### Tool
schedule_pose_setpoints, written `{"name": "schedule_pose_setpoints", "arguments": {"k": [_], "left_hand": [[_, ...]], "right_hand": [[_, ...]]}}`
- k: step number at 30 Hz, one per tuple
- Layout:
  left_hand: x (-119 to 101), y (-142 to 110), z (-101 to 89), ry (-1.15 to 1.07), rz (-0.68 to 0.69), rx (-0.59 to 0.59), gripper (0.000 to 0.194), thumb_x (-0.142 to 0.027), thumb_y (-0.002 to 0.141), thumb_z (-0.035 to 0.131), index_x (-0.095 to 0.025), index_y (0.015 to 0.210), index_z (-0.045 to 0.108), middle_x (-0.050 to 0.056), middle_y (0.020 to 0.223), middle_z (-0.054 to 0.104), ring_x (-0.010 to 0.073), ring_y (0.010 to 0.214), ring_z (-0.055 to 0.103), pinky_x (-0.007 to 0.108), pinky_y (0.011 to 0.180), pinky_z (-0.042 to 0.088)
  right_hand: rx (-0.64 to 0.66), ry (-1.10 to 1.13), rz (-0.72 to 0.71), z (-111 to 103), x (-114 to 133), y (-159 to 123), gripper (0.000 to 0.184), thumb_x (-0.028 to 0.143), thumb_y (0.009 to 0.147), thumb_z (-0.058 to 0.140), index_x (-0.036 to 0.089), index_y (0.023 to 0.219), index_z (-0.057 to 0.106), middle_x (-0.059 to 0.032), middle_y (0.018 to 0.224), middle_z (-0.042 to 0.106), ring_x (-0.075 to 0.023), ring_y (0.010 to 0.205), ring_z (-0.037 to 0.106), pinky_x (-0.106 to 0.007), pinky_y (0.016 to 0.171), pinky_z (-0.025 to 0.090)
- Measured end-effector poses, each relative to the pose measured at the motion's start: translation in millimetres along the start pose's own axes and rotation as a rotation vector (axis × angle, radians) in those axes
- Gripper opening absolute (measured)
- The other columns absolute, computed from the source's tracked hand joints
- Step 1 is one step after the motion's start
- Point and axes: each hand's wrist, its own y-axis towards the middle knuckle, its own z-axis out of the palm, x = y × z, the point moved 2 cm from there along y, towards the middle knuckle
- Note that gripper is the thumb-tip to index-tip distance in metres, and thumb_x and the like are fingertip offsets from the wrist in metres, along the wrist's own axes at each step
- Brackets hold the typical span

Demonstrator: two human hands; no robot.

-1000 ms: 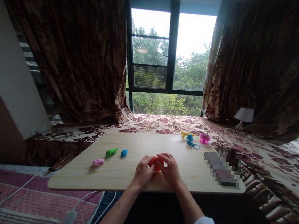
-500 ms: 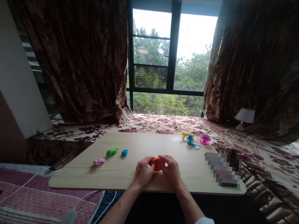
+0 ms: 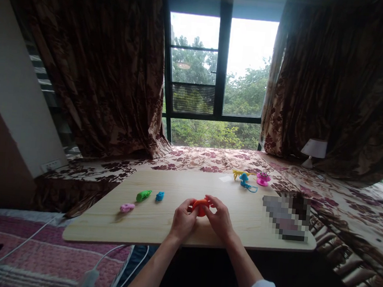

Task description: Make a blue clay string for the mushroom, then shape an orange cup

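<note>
Between my hands, just above the near middle of the table, is a rounded orange lump (image 3: pixel 201 209) that looks like modelling clay. My left hand (image 3: pixel 184 218) grips its left side, with the thumb against its near face. From the other side, my right hand (image 3: pixel 220 217) holds it, thumb on the near face and fingers curved over the upper right edge. The fingers partly cover the lump, so its full shape is hidden. Left of my hands lie a small blue piece (image 3: pixel 159 196), a green piece (image 3: pixel 143 196) and a pink piece (image 3: pixel 127 207).
At the table's (image 3: pixel 181 183) far right stand a blue mushroom-shaped piece (image 3: pixel 243 179), a yellow piece (image 3: pixel 238 174) and a bright pink piece (image 3: pixel 263 179). A blurred-out dark object (image 3: pixel 287 221) lies near the right edge. Beyond are a lamp (image 3: pixel 313 148) and a window.
The fingers of my right hand have lifted and shifted slightly over the orange lump's top edge, baring more of it. My left hand stays nearly in place.
</note>
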Motion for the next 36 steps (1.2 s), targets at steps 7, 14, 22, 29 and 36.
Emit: {"name": "schedule_pose_setpoints", "arguments": {"k": [7, 14, 22, 29, 36], "left_hand": [[1, 1, -0.9, -0.030, 0.025, 0.009, 0.023, -0.030, 0.077, 0.054, -0.022, 0.096, 0.064, 0.003, 0.093, 0.067, 0.0166, 0.085, 0.062, 0.028, 0.075, 0.049], [2, 1, 0.7, -0.037, 0.033, 0.031, 0.023, -0.029, 0.077, 0.053, -0.021, 0.094, 0.065, 0.003, 0.090, 0.068, 0.0161, 0.083, 0.062, 0.027, 0.073, 0.050], [1, 2, -1.3, 0.023, 0.075, 0.053, 0.021, -0.025, 0.078, 0.050, -0.022, 0.093, 0.065, 0.003, 0.089, 0.065, 0.0152, 0.084, 0.060, 0.028, 0.075, 0.048], [1, 1, -1.9, 0.075, 0.107, 0.007, 0.023, -0.024, 0.079, 0.050, -0.022, 0.097, 0.063, 0.003, 0.092, 0.065, 0.0161, 0.085, 0.061, 0.030, 0.077, 0.049], [-7, 0, -3.8, 0.167, 0.174, -0.012, 0.030, -0.015, 0.076, 0.051, -0.026, 0.102, 0.062, 0.002, 0.095, 0.062, 0.0162, 0.091, 0.057, 0.032, 0.084, 0.045]], "right_hand": [[0.026, -0.007, 0.000, -1, -1, 0, 0.023, 0.016, 0.078, 0.057, 0.021, 0.099, 0.062, -0.0040, 0.092, 0.064, -0.0185, 0.086, 0.058, -0.031, 0.079, 0.046], [0.031, -0.027, 0.000, -1, -2, -2, 0.020, 0.015, 0.078, 0.057, 0.022, 0.095, 0.064, -0.0035, 0.088, 0.064, -0.0183, 0.083, 0.059, -0.030, 0.077, 0.046], [0.039, -0.042, -0.015, -2, -2, -2, 0.022, 0.014, 0.078, 0.057, 0.023, 0.097, 0.065, -0.0028, 0.089, 0.066, -0.0179, 0.084, 0.060, -0.029, 0.077, 0.046], [0.034, -0.063, -0.025, -2, 2, -2, 0.023, 0.016, 0.080, 0.056, 0.024, 0.099, 0.064, -0.0028, 0.090, 0.066, -0.0180, 0.083, 0.059, -0.029, 0.076, 0.046], [0.049, -0.069, -0.049, -5, 7, -1, 0.024, 0.018, 0.082, 0.055, 0.030, 0.101, 0.063, 0.0002, 0.088, 0.066, -0.0169, 0.084, 0.059, -0.028, 0.077, 0.046]]}}
